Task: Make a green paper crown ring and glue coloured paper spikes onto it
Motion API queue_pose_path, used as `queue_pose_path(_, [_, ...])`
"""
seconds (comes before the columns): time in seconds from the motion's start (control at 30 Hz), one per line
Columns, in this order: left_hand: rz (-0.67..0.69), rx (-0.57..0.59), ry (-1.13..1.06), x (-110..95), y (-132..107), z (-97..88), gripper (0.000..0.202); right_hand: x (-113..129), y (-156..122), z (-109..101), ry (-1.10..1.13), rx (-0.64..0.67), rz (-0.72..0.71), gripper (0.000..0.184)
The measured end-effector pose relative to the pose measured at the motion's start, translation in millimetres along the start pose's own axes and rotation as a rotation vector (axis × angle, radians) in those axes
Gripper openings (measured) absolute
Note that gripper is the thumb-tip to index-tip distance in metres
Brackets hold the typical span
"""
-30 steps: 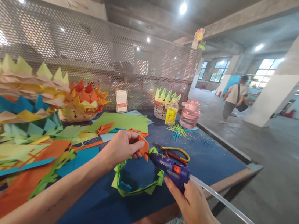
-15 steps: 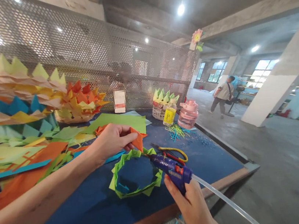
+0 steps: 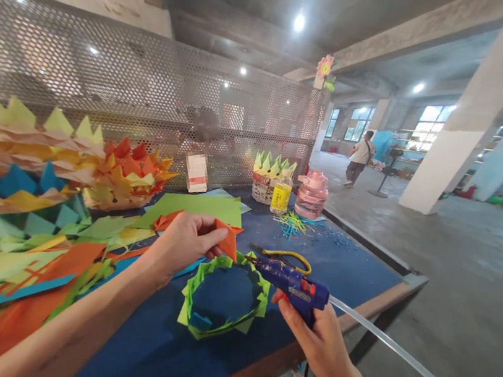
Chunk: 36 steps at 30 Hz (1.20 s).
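By the far rim of the green ring (image 3: 188,306), the left fingers (image 3: 214,238) pinch the orange paper (image 3: 228,242); the right fingers (image 3: 295,323) wrap the glue gun (image 3: 292,280), and its nozzle (image 3: 252,261) has just eased clear! Glue is probably on. Sharply folded, the paper points downward. Spiky-edged, the ring sits on the blue bench (image 3: 172,357).

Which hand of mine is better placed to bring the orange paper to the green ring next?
Probably your left hand: it pinches the orange paper near the green ring, while your right hand is wrapped around the glue gun.
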<state>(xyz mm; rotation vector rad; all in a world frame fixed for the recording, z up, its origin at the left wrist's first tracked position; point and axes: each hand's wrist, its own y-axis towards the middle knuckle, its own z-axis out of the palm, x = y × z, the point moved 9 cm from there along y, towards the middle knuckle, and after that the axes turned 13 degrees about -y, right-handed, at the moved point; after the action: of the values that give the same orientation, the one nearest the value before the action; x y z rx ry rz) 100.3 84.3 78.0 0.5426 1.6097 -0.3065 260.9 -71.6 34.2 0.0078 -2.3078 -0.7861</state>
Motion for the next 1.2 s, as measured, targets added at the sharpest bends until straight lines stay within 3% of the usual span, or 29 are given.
queue_pose_path(0.27, [0.010, 0.042, -0.010, 10, 2, 10.2, 0.018, -13, -8, 9, -0.132, 0.035, -0.013, 0.028])
queue_pose_path(0.63, [0.024, 0.109, 0.021, 12, -1, 19.9, 0.020, -13, -13, 10, -0.301, -0.027, -0.069, 0.037])
queue_pose_path(1.2, [0.036, 0.061, -0.014, 9, -1, 14.6, 0.018, -18, -15, 8, -0.352, -0.009, -0.002, 0.035])
